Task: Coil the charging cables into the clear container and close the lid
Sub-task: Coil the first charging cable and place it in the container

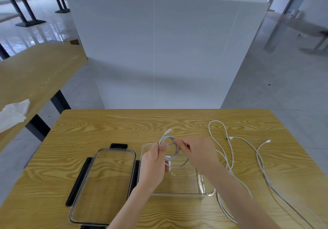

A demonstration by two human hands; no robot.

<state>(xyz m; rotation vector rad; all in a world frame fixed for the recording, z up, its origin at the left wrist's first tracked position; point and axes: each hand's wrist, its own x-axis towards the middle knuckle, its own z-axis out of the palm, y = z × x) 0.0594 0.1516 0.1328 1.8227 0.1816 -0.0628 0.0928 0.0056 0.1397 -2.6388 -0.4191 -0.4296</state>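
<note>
A white charging cable (174, 150) is wound into a small coil that I hold above the clear container (202, 184). My left hand (155, 164) grips the coil's left side, with a plug end sticking up past the fingers. My right hand (197, 152) pinches the coil's top right. The open container stands in the middle of the wooden table (177, 122). Its clear lid (103, 184) with black clips lies flat to the left. More white cables (232, 157) lie loose and uncoiled on the table to the right.
A second wooden table (35, 72) stands to the left with a crumpled white tissue (14, 115) on it. A white partition wall (159, 51) rises behind the table's far edge. The loose cables trail off toward the near right edge.
</note>
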